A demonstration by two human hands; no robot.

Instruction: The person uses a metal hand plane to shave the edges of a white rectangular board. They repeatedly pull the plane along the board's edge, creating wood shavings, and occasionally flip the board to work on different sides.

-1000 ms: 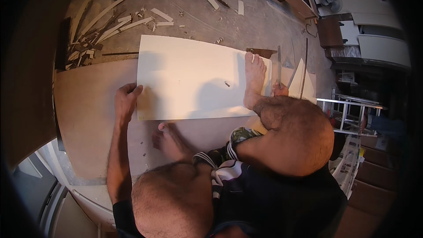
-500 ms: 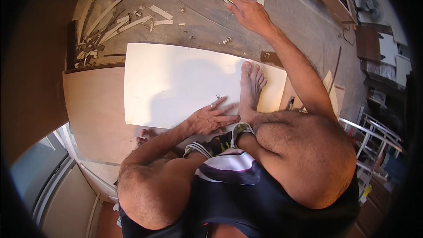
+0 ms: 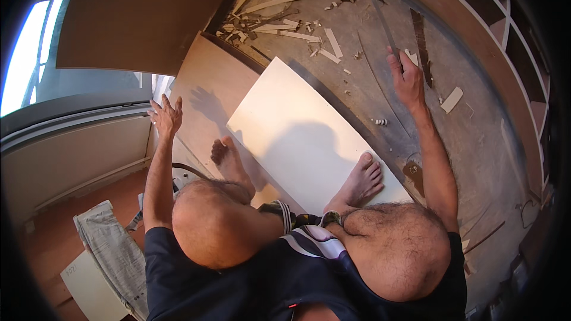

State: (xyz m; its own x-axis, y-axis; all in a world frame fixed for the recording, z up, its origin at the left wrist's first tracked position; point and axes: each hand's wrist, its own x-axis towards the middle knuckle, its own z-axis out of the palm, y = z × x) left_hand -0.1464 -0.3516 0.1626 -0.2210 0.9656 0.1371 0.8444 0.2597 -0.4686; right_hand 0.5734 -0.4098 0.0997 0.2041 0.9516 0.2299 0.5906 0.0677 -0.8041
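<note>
My right hand (image 3: 408,80) is closed round one end of a long, thin, flat grey strip (image 3: 376,9). The strip points up and away over the concrete floor; its exact kind cannot be made out. My left hand (image 3: 166,114) is raised at the left with fingers spread and holds nothing. Its shadow falls on a light brown panel (image 3: 199,77). Between my arms lies a white board (image 3: 267,107), partly on top of that brown panel. My right foot (image 3: 360,181) presses on the white board's near part, and my left foot (image 3: 229,157) is beside its left edge.
Cut strips and offcuts (image 3: 291,32) are scattered on the concrete floor (image 3: 470,142). A dark brown panel (image 3: 143,18) stands at the upper left beside a window (image 3: 53,18). Shelving (image 3: 523,41) runs along the right. A folded grey cloth (image 3: 110,238) lies at the lower left.
The view has swung to the left. My left hand has lifted off the white board and moved out to the left, fingers spread. My right hand still grips the strip, now turned more upright.
</note>
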